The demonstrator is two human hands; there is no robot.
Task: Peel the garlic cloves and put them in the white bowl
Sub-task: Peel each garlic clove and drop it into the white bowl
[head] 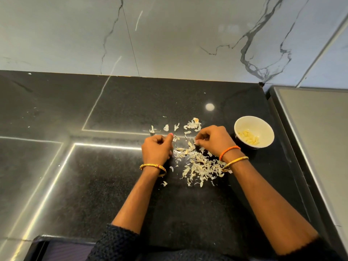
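Both grips are curled over the peel pile [199, 164]; the left hand [156, 149] and right hand [214, 140] may hold something, I cannot tell. The white bowl [244, 123], holding peeled cloves [248, 139], sits just beside the right grip on the bench [113, 185].

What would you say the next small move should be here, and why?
Probably the right hand should pick one more clove out of the heap of skins and start peeling it. Both hands are curled low over the heap on the dark counter, and whether either holds a clove cannot be told. The white bowl to the right already holds several peeled cloves.
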